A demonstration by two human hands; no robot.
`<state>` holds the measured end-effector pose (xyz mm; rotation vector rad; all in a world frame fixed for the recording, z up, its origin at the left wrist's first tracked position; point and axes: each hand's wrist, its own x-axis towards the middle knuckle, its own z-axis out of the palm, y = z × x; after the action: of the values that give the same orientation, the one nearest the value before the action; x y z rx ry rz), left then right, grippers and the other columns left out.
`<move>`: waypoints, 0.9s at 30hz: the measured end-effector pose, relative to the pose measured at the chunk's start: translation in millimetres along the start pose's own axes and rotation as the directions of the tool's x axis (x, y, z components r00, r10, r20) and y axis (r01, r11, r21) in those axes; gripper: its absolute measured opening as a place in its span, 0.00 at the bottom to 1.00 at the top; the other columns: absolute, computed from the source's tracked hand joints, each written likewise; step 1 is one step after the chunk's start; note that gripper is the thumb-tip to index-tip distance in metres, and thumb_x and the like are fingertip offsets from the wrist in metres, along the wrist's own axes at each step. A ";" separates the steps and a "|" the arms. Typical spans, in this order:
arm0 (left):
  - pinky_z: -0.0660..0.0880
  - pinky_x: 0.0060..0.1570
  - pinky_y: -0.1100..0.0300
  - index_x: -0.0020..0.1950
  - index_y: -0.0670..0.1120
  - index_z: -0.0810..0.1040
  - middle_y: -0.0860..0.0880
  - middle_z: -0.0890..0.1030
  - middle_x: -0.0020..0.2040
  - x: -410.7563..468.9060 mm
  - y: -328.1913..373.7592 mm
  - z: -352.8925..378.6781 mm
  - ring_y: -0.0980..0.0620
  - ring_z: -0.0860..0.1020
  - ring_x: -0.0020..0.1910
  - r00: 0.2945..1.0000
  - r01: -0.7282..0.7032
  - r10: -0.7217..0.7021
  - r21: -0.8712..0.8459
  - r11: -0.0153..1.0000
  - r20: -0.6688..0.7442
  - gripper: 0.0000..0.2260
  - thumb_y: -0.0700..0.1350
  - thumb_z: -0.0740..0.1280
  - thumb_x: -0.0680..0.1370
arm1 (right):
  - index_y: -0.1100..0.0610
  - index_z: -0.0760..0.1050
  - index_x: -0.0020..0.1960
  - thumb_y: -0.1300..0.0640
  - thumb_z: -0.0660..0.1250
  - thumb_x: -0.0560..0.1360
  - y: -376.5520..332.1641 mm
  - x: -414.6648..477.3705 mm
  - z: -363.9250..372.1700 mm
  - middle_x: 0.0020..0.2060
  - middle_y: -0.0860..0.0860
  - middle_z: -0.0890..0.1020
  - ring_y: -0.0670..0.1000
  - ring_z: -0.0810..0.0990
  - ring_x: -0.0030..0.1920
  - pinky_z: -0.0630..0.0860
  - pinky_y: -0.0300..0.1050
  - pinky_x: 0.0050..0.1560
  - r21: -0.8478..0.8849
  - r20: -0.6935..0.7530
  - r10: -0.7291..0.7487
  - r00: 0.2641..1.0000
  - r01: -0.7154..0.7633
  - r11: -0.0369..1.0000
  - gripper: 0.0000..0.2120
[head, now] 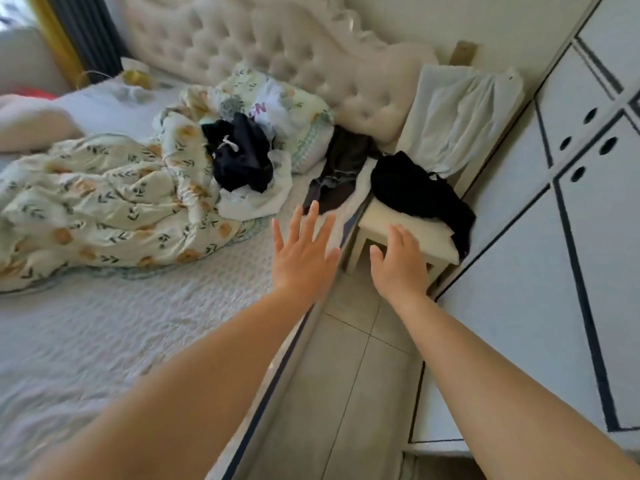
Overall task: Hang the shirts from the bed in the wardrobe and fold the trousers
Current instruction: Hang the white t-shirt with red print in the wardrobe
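Both my hands empty: left hand (301,252) spread just left of stool (388,216), right hand (398,266) relaxed over stool's near corner. Grey garment (337,174) on bed (104,341) edge, left of stool, just beyond left hand. I'd pinch one hem, lift clear, then check: shirt or trousers.

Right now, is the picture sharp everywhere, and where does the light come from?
In the head view, daylight comes from the top left, beside the curtain; the wardrobe lines bow slightly from the wide lens; the bed cover looks smeared near the bottom left.
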<state>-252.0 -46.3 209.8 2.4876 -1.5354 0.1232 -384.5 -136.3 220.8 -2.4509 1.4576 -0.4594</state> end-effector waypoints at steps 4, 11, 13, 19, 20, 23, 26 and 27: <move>0.29 0.70 0.44 0.77 0.55 0.40 0.52 0.36 0.77 15.8 -32.3 17.6 0.50 0.33 0.75 0.993 0.117 -0.117 0.024 0.993 0.011 0.26 0.58 0.43 0.81 | 0.56 0.56 0.75 0.50 0.53 0.81 -25.6 34.2 36.5 0.75 0.52 0.58 0.51 0.53 0.75 0.54 0.47 0.73 0.031 0.095 -0.090 0.991 0.087 0.996 0.25; 0.32 0.70 0.43 0.77 0.54 0.40 0.52 0.37 0.78 86.4 -73.2 40.7 0.49 0.35 0.76 0.978 0.201 -0.203 0.048 0.978 0.048 0.26 0.58 0.44 0.82 | 0.59 0.56 0.75 0.51 0.53 0.80 -52.4 111.2 80.8 0.75 0.54 0.58 0.52 0.54 0.75 0.56 0.48 0.73 0.056 0.195 -0.142 0.970 0.134 0.989 0.25; 0.31 0.69 0.43 0.77 0.54 0.40 0.51 0.37 0.78 106.6 -82.6 46.7 0.49 0.35 0.76 0.979 0.199 -0.201 0.049 0.979 0.044 0.26 0.58 0.45 0.82 | 0.58 0.57 0.75 0.51 0.53 0.80 -57.5 129.2 91.1 0.74 0.54 0.59 0.52 0.55 0.75 0.56 0.49 0.73 0.073 0.203 -0.121 0.972 0.108 0.991 0.25; 0.28 0.67 0.44 0.77 0.54 0.41 0.51 0.37 0.78 150.4 -95.4 71.9 0.49 0.35 0.76 0.973 0.199 -0.206 0.079 0.977 0.101 0.26 0.58 0.44 0.82 | 0.58 0.57 0.75 0.51 0.54 0.80 -62.8 176.5 122.8 0.74 0.52 0.60 0.52 0.56 0.74 0.59 0.50 0.72 0.100 0.269 -0.099 0.958 0.074 0.992 0.25; 0.28 0.67 0.44 0.77 0.54 0.41 0.51 0.37 0.78 158.5 -97.3 76.4 0.49 0.35 0.76 0.971 0.206 -0.214 0.082 0.975 0.111 0.26 0.58 0.44 0.82 | 0.58 0.57 0.75 0.51 0.54 0.80 -62.9 185.7 127.6 0.74 0.52 0.60 0.52 0.56 0.74 0.59 0.50 0.72 0.105 0.283 -0.098 0.954 0.070 0.992 0.25; 0.28 0.67 0.45 0.78 0.54 0.42 0.51 0.38 0.78 185.3 -103.5 88.0 0.49 0.36 0.76 0.963 0.228 -0.237 0.084 0.970 0.126 0.26 0.58 0.45 0.82 | 0.57 0.57 0.75 0.51 0.54 0.80 -62.8 218.4 142.0 0.74 0.52 0.61 0.51 0.56 0.74 0.59 0.50 0.71 0.108 0.312 -0.110 0.944 0.080 0.991 0.24; 0.29 0.68 0.45 0.78 0.54 0.43 0.51 0.39 0.78 208.5 -110.9 102.8 0.49 0.37 0.76 0.952 0.267 -0.276 0.086 0.960 0.130 0.26 0.58 0.45 0.82 | 0.56 0.57 0.75 0.51 0.53 0.81 -61.3 250.0 157.3 0.74 0.51 0.60 0.51 0.55 0.74 0.58 0.50 0.71 0.082 0.356 -0.140 0.924 0.118 0.990 0.24; 0.29 0.68 0.45 0.78 0.54 0.44 0.51 0.39 0.78 215.1 -114.2 108.0 0.50 0.38 0.76 0.945 0.288 -0.298 0.086 0.954 0.134 0.26 0.58 0.45 0.82 | 0.56 0.57 0.75 0.51 0.53 0.81 -61.6 260.5 162.4 0.74 0.51 0.59 0.51 0.55 0.74 0.58 0.49 0.71 0.080 0.376 -0.155 0.914 0.135 0.988 0.24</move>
<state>-57.5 -209.0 128.3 2.7988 -1.2053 -0.0583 -154.4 -328.6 130.8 -2.4403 1.0954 -0.0370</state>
